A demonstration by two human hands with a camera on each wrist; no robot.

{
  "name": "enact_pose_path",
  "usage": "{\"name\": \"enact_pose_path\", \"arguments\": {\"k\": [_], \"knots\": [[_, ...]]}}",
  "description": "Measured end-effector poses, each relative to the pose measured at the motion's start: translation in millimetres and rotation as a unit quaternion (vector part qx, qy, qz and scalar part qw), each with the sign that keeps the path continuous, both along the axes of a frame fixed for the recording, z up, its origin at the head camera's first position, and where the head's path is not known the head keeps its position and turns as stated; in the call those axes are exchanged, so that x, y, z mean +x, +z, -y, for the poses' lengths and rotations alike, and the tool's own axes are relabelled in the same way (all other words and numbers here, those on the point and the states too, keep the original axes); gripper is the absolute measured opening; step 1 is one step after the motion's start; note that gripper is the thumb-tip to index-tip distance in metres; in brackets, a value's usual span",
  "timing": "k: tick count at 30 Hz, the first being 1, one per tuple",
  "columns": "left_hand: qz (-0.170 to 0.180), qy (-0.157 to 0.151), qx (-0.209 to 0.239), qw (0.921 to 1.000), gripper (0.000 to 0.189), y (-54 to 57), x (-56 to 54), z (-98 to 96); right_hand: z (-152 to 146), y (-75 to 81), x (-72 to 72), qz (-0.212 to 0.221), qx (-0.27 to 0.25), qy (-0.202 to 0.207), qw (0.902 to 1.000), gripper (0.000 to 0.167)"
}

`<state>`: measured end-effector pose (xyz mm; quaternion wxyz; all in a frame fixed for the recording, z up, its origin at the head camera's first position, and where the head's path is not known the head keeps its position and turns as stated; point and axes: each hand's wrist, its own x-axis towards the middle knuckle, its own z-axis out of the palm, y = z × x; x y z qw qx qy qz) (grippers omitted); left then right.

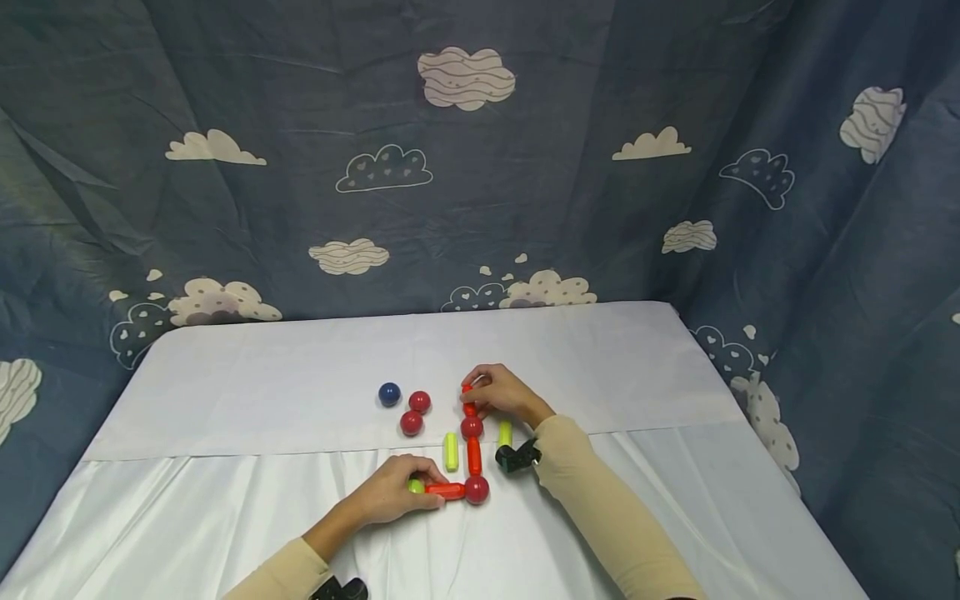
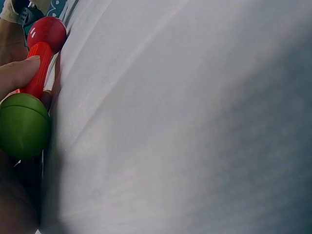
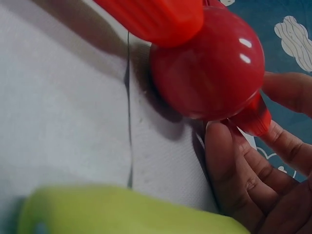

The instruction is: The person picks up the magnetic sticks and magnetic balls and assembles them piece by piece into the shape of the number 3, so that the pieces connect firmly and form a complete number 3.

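As the left hand [image 1: 393, 490] pinches the near red rod [image 1: 447, 491] beside a green ball [image 2: 24, 126] and the right hand [image 1: 504, 392] pinches the far red rod [image 1: 469, 409], the linked chain [image 1: 474, 457] between them looks light and stiff, probably best held by its ribbed rods, not the slick red balls [image 1: 472, 427].

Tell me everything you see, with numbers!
Backdrop: one, cloud-patterned blue, behind table
Table: one, white, below backdrop
Blue ball: one, blue, leftmost loose piece
Loose balls: two, red, beside blue ball
Joined rods: three, red, in the chain
Joined balls: two, red, between joined rods
Green ball: one, green, chain's left end
Loose rods: two, yellow-green, flanking the chain
Sleeves: two, beige, reaching bottom edge
Wrist cameras: two, black, at sleeves
Hands: two, bare, holding end red rods
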<state>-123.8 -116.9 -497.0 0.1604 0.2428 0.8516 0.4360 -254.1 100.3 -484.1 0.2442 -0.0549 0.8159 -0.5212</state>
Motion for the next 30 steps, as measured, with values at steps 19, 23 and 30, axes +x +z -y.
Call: {"name": "enact_pose_path", "arguments": {"k": [19, 23, 30], "knots": [[0.007, 0.000, -0.001, 1.0000, 0.016, -2.0, -3.6, 0.1, 19, 25.4, -8.8, -0.084, 0.097, 0.107, 0.9860, 0.036], [0.007, -0.002, 0.001, 1.0000, 0.016, -3.5, -3.1, -0.2, 27, 27.7, -11.1, -0.095, 0.095, 0.131, 0.9823, 0.037], [0.010, -0.001, 0.003, 0.9999, 0.015, -2.4, -2.2, 1.3, 42, 33.5, -16.9, -0.098, 0.099, 0.186, 0.9726, 0.038]]}}
